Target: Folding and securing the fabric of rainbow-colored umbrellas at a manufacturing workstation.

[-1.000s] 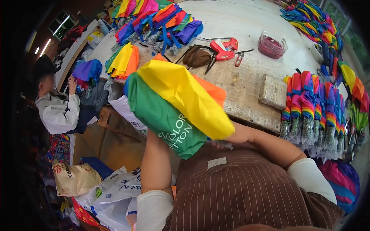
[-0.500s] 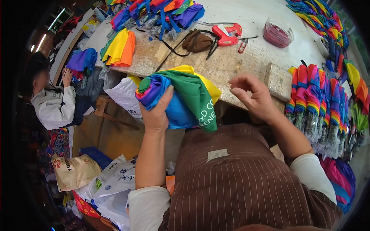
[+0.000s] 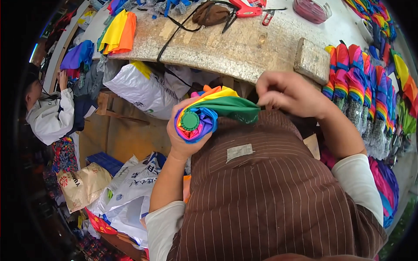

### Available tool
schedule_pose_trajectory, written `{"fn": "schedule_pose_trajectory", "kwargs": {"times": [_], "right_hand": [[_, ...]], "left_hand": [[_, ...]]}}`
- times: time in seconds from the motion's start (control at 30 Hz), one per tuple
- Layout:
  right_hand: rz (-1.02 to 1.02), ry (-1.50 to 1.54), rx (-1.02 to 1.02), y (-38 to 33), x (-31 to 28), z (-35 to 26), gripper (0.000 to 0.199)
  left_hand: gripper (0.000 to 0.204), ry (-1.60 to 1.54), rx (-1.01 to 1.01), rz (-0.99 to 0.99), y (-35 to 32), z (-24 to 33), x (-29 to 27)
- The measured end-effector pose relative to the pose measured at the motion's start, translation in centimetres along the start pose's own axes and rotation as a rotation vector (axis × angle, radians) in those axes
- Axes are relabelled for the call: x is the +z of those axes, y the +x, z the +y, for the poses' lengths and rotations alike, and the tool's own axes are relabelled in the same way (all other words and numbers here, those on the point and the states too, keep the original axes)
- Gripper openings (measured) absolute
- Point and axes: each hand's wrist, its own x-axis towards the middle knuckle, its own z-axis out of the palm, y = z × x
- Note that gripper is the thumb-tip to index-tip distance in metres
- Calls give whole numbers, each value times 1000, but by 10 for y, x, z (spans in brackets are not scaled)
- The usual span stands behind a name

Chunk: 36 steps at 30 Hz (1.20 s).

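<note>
Wrapped round a rainbow umbrella, my left hand holds it with the round green end facing up at me. Its coloured cloth is coiled about that end. From the coil a green panel stretches to the right, with yellow and orange cloth along its upper edge. My right hand pinches the tip of this panel between thumb and forefinger. Both hands are in front of the brown striped apron, just off the table's near edge. My left fingers are partly hidden behind the umbrella.
The worktable carries a red glue gun, a brown pouch, a board block and a plastic tub. Rolled rainbow umbrellas stand at right. White bags lie below the table. A co-worker sits at left.
My left hand has turned the umbrella so its green end faces me. My right hand, free before, now grips the green panel's tip and has drawn it out narrow. The view has tilted down.
</note>
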Motion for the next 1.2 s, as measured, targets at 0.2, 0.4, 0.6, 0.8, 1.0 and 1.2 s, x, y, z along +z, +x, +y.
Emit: {"fn": "schedule_pose_trajectory", "kwargs": {"times": [0.2,0.4,0.6,0.8,1.0,1.2], "right_hand": [[199,-391,-190,-19,30,10,52],[-215,176,-666,-31,39,-25,10],[299,-603,-509,-26,23,9,47],[55,224,-894,-43,31,-11,10],[182,-535,-664,-35,25,-2,25],[-95,-119,-695,-31,55,1,11]], "left_hand": [[68,-216,296,66,12,11,14],[57,-463,209,-18,-10,17,5],[49,-617,236,-115,-4,39,11],[44,-590,172,-181,-10,48,4],[41,-585,196,-244,-9,55,6],[41,-596,-31,-362,-12,61,-2]]}}
